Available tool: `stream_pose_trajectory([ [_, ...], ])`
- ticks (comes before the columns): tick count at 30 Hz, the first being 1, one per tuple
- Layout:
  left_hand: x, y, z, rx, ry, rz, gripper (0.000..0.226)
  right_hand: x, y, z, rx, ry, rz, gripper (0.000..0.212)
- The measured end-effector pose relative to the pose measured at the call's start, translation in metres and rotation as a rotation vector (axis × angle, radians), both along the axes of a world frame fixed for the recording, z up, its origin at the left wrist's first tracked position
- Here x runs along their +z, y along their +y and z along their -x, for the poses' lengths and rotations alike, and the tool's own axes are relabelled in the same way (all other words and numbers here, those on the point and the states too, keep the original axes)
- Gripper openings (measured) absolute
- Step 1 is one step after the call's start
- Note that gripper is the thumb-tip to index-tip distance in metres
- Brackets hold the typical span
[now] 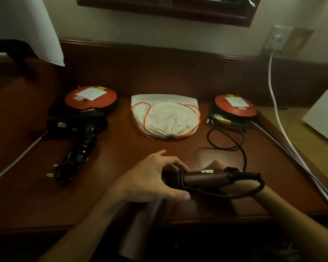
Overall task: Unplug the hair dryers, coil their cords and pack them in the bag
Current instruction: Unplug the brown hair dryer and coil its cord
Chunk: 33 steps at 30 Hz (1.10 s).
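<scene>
The left hand has its grip on the brown hair dryer at 6 o'clock on the surface. The right hand hides behind it; I cannot tell its grip. Wind the cord snugly, pulling its plug in from 2 o'clock.

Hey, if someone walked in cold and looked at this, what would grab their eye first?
Probably the two hands at the front: the left hand and right hand hold a brown hair dryer with its cord partly wound round the handle. Behind them, mid-desk, lies a white drawstring bag with orange strings. To its left rests a black hair dryer, cord already bundled.
</scene>
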<state>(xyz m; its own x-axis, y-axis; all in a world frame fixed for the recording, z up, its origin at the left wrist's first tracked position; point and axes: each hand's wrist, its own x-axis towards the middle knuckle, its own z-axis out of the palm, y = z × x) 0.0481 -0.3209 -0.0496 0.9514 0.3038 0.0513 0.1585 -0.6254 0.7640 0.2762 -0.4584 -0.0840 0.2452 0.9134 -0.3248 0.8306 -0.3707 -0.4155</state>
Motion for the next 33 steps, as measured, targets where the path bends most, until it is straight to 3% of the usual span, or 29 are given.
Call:
stream_pose_trajectory([
  [2, 0.000, -0.005, -0.001, 0.012, 0.063, -0.074, 0.055, 0.011, 0.017, -0.006, 0.001, 0.046, 0.029, 0.018],
  [4, 0.001, -0.014, -0.004, 0.032, 0.042, -0.167, 0.054, 0.036, 0.028, -0.004, 0.061, 0.063, -0.050, 0.034],
  [9, 0.009, -0.023, -0.010, 0.106, 0.040, -0.232, 0.064, 0.090, 0.032, 0.009, 0.069, 0.170, -0.147, 0.026],
  [13, 0.011, -0.031, -0.024, 0.043, 0.107, -0.372, 0.076, 0.105, 0.025, 0.032, 0.178, 0.069, -0.193, 0.027],
  [16, 0.013, -0.023, -0.025, 0.056, 0.116, -0.287, 0.075, 0.114, 0.009, 0.047, 0.201, 0.037, -0.197, 0.024],
  [20, 0.007, -0.014, -0.021, 0.000, 0.042, -0.193, 0.038, 0.120, -0.016, 0.067, 0.230, 0.000, -0.198, 0.020],
  [25, -0.002, -0.008, -0.020, 0.077, -0.062, -0.178, 0.051, 0.117, -0.050, 0.089, 0.191, -0.003, -0.228, 0.015],
  [29, 0.001, 0.011, -0.022, 0.157, -0.028, -0.298, 0.061, 0.094, -0.066, 0.100, 0.176, 0.115, -0.260, 0.046],
  [33, 0.010, 0.023, -0.015, 0.124, 0.000, -0.234, 0.053, 0.056, -0.077, 0.094, 0.084, 0.262, -0.249, 0.036],
])
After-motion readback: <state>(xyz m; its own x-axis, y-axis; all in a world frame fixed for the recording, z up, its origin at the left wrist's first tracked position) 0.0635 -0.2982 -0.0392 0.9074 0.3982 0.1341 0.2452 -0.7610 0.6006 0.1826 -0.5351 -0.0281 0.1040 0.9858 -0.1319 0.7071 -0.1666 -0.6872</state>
